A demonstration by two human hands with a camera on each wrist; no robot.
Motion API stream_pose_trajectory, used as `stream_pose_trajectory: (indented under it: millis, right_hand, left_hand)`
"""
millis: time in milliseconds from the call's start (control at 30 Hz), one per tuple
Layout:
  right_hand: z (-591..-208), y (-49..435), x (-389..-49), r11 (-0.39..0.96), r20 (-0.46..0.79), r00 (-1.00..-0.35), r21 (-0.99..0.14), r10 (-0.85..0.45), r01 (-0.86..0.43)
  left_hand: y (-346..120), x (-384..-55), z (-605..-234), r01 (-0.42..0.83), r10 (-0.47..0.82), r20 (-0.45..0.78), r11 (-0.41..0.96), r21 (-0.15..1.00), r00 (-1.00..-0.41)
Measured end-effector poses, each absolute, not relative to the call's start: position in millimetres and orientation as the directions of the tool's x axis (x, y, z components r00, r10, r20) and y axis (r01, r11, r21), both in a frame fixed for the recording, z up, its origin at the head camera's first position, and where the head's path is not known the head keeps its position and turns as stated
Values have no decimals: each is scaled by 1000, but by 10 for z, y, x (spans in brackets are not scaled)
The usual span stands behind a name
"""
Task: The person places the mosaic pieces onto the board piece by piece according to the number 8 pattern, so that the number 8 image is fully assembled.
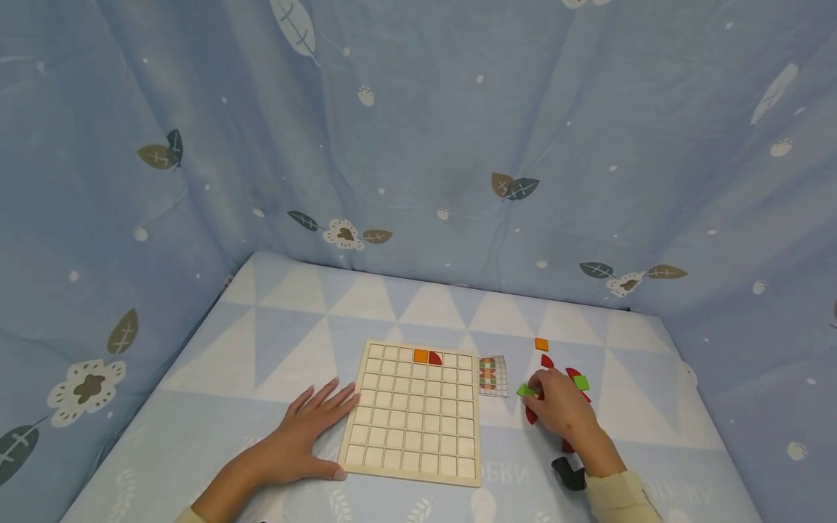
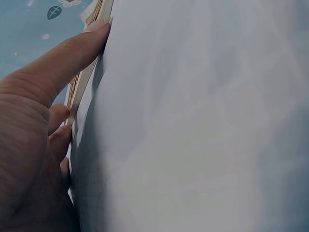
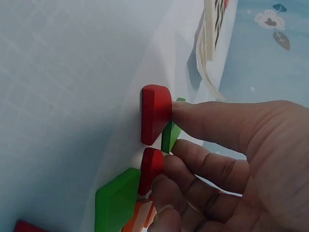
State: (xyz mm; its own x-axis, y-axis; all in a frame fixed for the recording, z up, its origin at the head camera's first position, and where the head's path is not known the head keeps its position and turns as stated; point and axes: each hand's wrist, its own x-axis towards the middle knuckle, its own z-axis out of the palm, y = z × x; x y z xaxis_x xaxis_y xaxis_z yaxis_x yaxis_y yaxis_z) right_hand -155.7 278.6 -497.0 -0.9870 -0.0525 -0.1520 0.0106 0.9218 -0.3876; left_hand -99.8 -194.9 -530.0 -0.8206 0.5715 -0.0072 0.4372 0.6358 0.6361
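Right of the wooden board (image 1: 413,419), I am observing the right hand (image 1: 561,403) pinching a green tile (image 1: 525,391) between thumb and forefinger, near the printed card (image 1: 492,375). The left hand (image 1: 310,432) is lying flat, fingers spread apart, touching the board's left edge. Only the head view is showing the full grid, with an orange square (image 1: 421,356) and a red quarter-circle (image 1: 435,358) sitting side by side in the far row. The right wrist view is exposing a smooth, thick-sided red piece (image 3: 156,115) beside the thumb; the left wrist view is presenting the board edge-on.
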Motion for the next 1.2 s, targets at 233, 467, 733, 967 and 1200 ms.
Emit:
stream_pose_trajectory:
  millis: [233, 467, 733, 967, 1200]
  right_hand:
    - [-4953, 2790, -1580, 906, -197, -980, -419, -24, 62]
    - [-4917, 2778, -1590, 905, -227, -974, -417, -12, 86]
    - [-4888, 2797, -1622, 885, -285, -959, -445, 1, 133]
    - [-4917, 2807, -1586, 871, -278, -961, -470, 6, 142]
    - [-4935, 2796, -1560, 865, -211, -977, -492, -12, 96]
  left_hand:
    - [-1955, -991, -5309, 441, 573, -4, 634, 636, -819]
    - [-1965, -989, -5307, 451, 575, 4, 637, 625, -818]
    - [-1951, -998, -5275, 426, 577, -37, 642, 638, -816]
    - [-1951, -998, -5261, 424, 578, -47, 648, 633, -815]
    - [-1964, -1002, -5284, 444, 586, -15, 631, 636, -810]
